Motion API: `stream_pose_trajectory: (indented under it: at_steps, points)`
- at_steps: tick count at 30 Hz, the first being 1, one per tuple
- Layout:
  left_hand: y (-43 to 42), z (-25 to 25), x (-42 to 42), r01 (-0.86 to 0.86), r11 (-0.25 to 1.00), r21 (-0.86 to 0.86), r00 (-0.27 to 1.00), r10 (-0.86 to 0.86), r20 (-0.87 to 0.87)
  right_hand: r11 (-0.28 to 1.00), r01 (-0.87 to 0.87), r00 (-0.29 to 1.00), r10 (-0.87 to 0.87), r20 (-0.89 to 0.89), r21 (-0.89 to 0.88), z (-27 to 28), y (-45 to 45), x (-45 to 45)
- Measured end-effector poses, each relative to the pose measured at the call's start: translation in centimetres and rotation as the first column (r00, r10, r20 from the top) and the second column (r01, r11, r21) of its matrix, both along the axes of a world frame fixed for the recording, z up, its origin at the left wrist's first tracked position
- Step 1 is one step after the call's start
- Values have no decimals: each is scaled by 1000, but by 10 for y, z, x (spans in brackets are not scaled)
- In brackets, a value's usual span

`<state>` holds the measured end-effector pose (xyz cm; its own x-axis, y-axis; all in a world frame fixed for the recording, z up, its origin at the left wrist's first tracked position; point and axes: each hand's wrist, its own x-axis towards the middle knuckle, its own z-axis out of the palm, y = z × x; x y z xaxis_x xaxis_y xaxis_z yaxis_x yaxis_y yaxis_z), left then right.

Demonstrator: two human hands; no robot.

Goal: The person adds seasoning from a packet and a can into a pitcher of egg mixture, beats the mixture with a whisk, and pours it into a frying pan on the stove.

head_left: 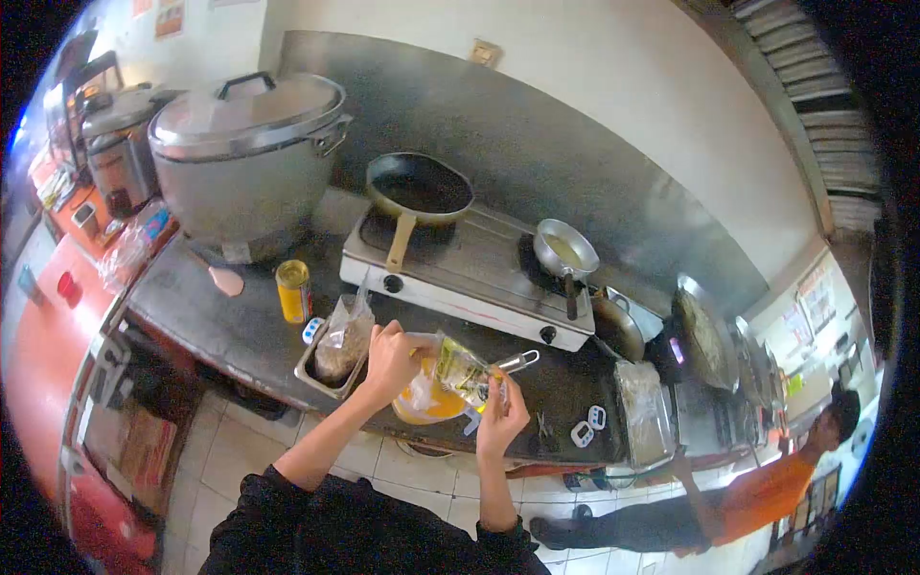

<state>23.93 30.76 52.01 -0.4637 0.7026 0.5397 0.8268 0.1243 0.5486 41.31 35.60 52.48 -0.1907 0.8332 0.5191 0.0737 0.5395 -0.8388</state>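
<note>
A shiny plastic packet (pixel 462 369) with yellow and green print is stretched between my two hands. My left hand (pixel 391 360) pinches its left side, and my right hand (pixel 502 418) grips its lower right edge. Under the packet stands a container with yellow contents (pixel 422 401), partly covered by my left hand and the packet. A metal utensil handle (pixel 520 360) sticks out to the right behind the packet; its other end is hidden. Left of my left hand, a metal tray (pixel 333 387) holds a clear plastic bag of brownish food (pixel 343 347).
Behind is a two-burner stove (pixel 460 278) with a frying pan (pixel 419 188) and a small saucepan (pixel 565 251). A yellow can (pixel 294 291), a large lidded pot (pixel 244 163) and two timers (pixel 589 426) share the counter. A person in orange (pixel 767 489) stands at right.
</note>
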Motion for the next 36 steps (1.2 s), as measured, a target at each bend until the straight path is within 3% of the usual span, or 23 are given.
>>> stream_pose_trajectory:
  at_steps: [6,8,12,15,19,26,29,33,34,36]
  points:
    - [7,8,-22,141,990,6,986,-140,-86,984,172,977,-166,-135,39,-4,-20,-13]
    - [1,14,-22,164,986,-38,979,-168,-115,976,216,972,-213,-101,14,-7,-28,-15]
    - [-20,35,-32,250,968,35,967,-248,-53,964,264,962,-266,-57,-30,-4,-43,-30]
    - [-57,53,-49,213,968,132,975,-220,42,913,387,919,-371,-132,127,0,-55,-45]
    - [-93,50,-75,184,971,153,981,-191,30,913,408,894,-398,-207,8,-1,-66,-56]
    - [-130,35,-96,249,955,160,967,-254,14,880,473,877,-468,-110,32,-24,-75,-50]
    - [-140,40,-99,285,941,184,956,-293,18,898,297,776,-425,-466,-325,-35,-78,-45]
    - [-146,35,-104,449,870,204,884,-465,38,748,16,428,-605,-672,-664,-44,-95,-35]
    - [-149,37,-104,504,838,207,850,-524,53,688,-174,341,-629,-699,-704,-45,-103,-28]
    - [-154,39,-102,614,774,154,774,-628,75,777,-32,713,-424,-559,-629,-90,-127,-12]
